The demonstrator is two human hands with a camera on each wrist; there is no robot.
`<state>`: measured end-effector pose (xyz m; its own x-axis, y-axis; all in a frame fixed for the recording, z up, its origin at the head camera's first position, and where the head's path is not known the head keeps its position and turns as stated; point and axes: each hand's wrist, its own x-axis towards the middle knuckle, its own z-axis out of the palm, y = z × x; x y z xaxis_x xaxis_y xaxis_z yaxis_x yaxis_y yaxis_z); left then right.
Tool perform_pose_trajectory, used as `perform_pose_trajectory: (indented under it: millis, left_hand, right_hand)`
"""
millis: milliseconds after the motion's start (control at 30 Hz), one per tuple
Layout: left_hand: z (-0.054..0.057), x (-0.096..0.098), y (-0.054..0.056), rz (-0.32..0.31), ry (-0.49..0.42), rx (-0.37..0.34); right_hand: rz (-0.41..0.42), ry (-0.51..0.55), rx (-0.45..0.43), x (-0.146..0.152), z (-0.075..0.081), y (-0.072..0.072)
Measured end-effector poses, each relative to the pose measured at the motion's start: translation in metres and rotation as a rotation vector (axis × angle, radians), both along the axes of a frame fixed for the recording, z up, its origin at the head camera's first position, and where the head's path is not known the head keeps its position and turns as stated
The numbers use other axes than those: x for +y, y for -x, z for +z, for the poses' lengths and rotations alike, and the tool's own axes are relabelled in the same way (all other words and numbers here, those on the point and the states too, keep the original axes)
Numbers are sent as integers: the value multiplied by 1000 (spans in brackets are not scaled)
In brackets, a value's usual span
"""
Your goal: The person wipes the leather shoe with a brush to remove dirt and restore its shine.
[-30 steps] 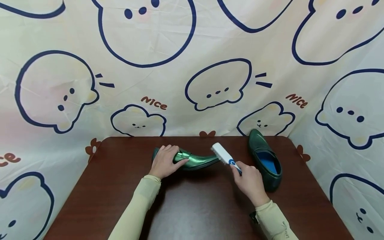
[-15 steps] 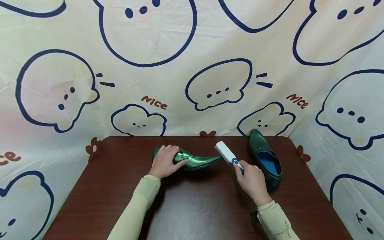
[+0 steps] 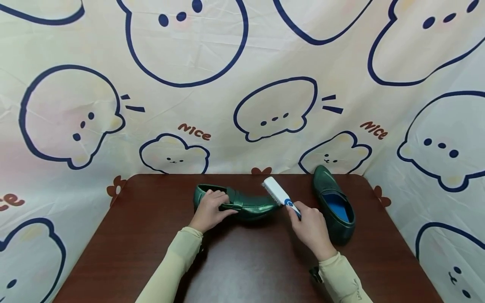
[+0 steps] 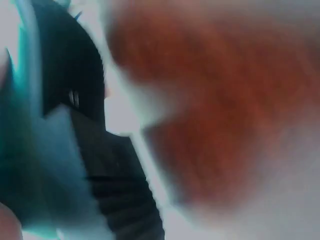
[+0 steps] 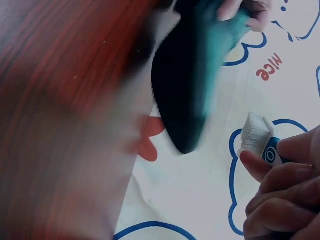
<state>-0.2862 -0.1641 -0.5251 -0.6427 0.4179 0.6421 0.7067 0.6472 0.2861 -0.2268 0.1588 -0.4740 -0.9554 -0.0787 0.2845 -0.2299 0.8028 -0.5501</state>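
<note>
A shiny green loafer (image 3: pixel 259 206) lies sideways toward the back of the table, its toe pointing right. My left hand (image 3: pixel 212 210) grips it by the side of the opening, fingers reaching in and thumb outside. My right hand (image 3: pixel 312 229) holds a white brush (image 3: pixel 276 191) by its blue-and-white handle, with the bristled head beside the loafer's toe. In the right wrist view the brush's white bristles (image 5: pixel 255 132) appear to the right of the shoe's dark sole (image 5: pixel 177 90). The left wrist view is blurred and shows the ridged black sole (image 4: pixel 120 195) up close.
A second green loafer (image 3: pixel 329 185) with a blue insole stands at the table's back right, close to my right hand. The dark brown table (image 3: pixel 242 269) ends at the back against a cartoon-printed cloth (image 3: pixel 219 101), which also covers the sides.
My left hand has rolled the loafer so its opening and upper now face up more. The brush in my right hand shifted right, then back left near the toe.
</note>
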Motion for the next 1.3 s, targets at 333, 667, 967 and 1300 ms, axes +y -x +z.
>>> perform_pose_trajectory:
  millis: [333, 667, 967, 1300]
  left_hand:
    - [6, 31, -12, 3, 349, 44]
    - [3, 35, -18, 64, 428, 33]
    - [7, 36, -17, 78, 390, -15]
    - [6, 35, -18, 46, 379, -42]
  right_hand:
    - [4, -14, -30, -10, -1, 3]
    - [94, -80, -164, -40, -34, -6]
    - [148, -161, -186, -48, -45, -11]
    - [-22, -376, 0, -6, -53, -1]
